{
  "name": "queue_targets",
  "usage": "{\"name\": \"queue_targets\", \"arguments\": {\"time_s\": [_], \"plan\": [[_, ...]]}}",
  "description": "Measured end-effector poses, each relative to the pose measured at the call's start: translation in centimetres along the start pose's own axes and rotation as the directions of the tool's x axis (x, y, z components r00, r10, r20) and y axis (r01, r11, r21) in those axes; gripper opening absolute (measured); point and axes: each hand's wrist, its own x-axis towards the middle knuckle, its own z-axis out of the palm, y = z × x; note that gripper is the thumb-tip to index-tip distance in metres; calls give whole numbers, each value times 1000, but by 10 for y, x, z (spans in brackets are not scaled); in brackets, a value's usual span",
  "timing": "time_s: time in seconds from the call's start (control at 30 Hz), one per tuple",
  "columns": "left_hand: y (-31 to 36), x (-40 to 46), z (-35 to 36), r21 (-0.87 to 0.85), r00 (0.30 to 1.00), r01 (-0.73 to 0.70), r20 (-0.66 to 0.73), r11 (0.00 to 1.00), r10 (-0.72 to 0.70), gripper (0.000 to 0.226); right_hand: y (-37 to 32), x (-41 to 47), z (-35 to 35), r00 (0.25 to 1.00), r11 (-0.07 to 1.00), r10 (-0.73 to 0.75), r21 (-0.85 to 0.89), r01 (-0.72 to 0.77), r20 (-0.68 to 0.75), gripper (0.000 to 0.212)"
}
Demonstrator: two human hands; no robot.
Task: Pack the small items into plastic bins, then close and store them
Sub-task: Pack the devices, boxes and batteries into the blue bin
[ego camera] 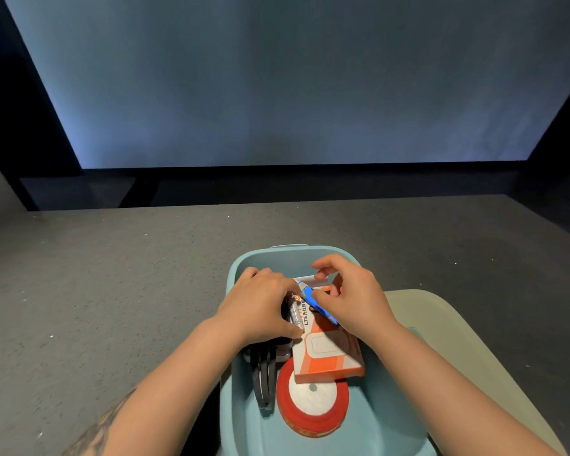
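Head | pale-blue bin (392, 419) | left hand (260, 307) grips clear item (297, 314) | right hand (352, 297) pinches blue tube (315, 302)

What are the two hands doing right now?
Left hand: holding a small clear plastic tube.
Right hand: holding a small blue toy car over the light blue plastic bin.

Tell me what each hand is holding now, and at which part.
The left hand pinches a small clear item at its near end. The right hand grips a blue tube around its middle, over the orange box.
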Motion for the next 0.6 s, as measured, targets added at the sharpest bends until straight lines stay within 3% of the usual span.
{"name": "queue_targets", "arguments": {"time_s": [0.43,0.53,0.6], "plan": [[1,-3,-1,5,1000,25,2,1000,-25,52,0,0,3,999,998,-5,-65,8,42,30],[4,-6,-6,-83,993,42,-109,996,-51,39,-1,0,2,999,997,-4,-80,9,54,28],[3,-17,-10,-269,955,87,-251,959,-157,28,0,-1,2,999,997,-1,-78,5,54,28]]}}
